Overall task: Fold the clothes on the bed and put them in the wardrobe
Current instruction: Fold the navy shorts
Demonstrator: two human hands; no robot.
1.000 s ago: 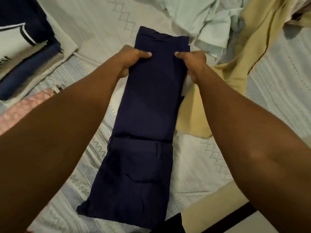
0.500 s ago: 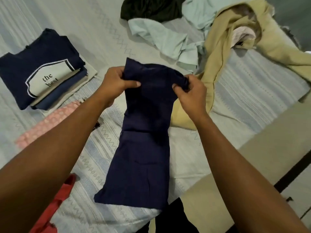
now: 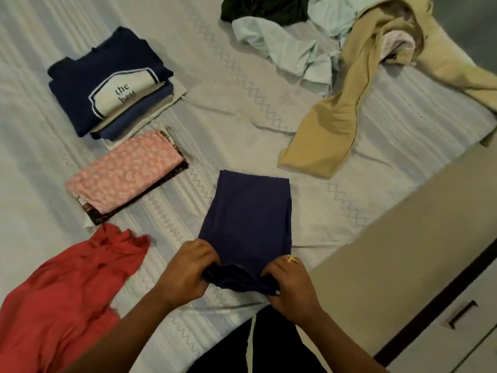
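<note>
Dark navy trousers (image 3: 248, 219) lie folded in half on the pale bedsheet (image 3: 215, 109), near the bed's front edge. My left hand (image 3: 188, 273) grips the near left corner of the bunched ends. My right hand (image 3: 289, 282), with a gold ring, grips the near right corner. The fold line points away from me.
A folded stack topped by a navy printed shirt (image 3: 107, 82) and a folded pink patterned cloth (image 3: 126, 173) lie at left. A red garment (image 3: 67, 292) sprawls at lower left. Unfolded beige (image 3: 336, 119), mint (image 3: 290, 52) and black (image 3: 263, 9) clothes lie at the back. A cabinet drawer handle (image 3: 462, 313) is at right.
Both hands pulled the far end of the trousers back toward me, folding them in half. The view has risen and widened, showing more of the bed.
</note>
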